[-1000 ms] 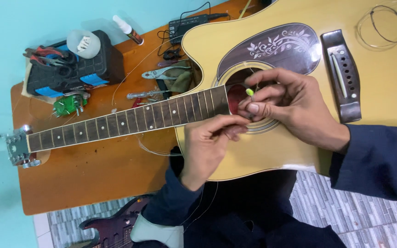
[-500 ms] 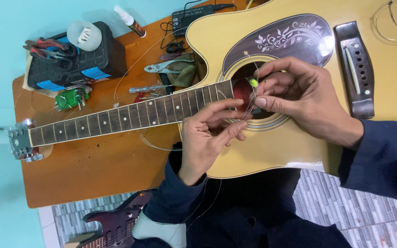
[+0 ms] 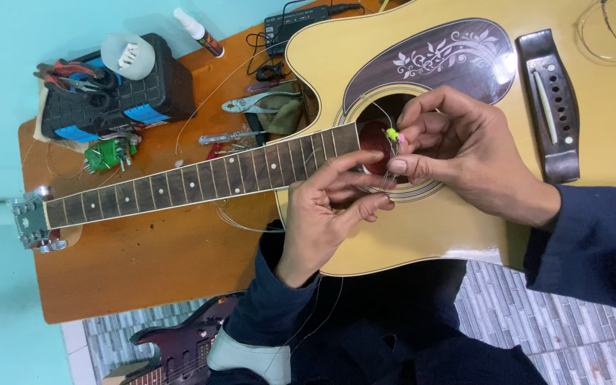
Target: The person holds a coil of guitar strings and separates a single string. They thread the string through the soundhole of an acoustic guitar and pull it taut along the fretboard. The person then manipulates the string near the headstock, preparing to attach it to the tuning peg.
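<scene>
R hand [image 3: 465,160] grip: thumb + forefinger tips pressed together, clamped on a thin guitar string [image 3: 391,153] w/ a small yellow-green ball end [image 3: 392,133], just over the soundhole [image 3: 386,117]. L hand [image 3: 329,207] grip: thumb + forefinger also pinched on the same string, right below the R fingertips, other fingers curled loosely; it rests across the body edge next to the fretboard end. String runs on from the hands as a fine wire, looping down over the dark blue sleeves [image 3: 593,242] and lap.

Both hands sit on a yellow acoustic guitar [image 3: 465,235], lying flat, neck [image 3: 194,178] pointing to the image left, headstock [image 3: 30,221] past the bench edge. No strings seen along the fretboard. Dark pickguard [image 3: 458,53] w/ floral inlay beside the soundhole; brown bridge [image 3: 547,100] w/ pin holes beyond the R hand. Coiled wire [image 3: 611,32] on the guitar top, far corner.

Brown wooden bench [image 3: 144,264] under the guitar. On it, well apart from the hands: pliers [image 3: 262,103], screwdriver [image 3: 233,135], small green gadget [image 3: 108,153], black toolbox [image 3: 115,96] w/ red-handled cutters [image 3: 69,75] and a white tape holder [image 3: 128,55] on top, small white bottle [image 3: 197,32], black device [image 3: 308,18] w/ cables. Dark red electric guitar [image 3: 180,346] lies on the tiled floor below the bench.
</scene>
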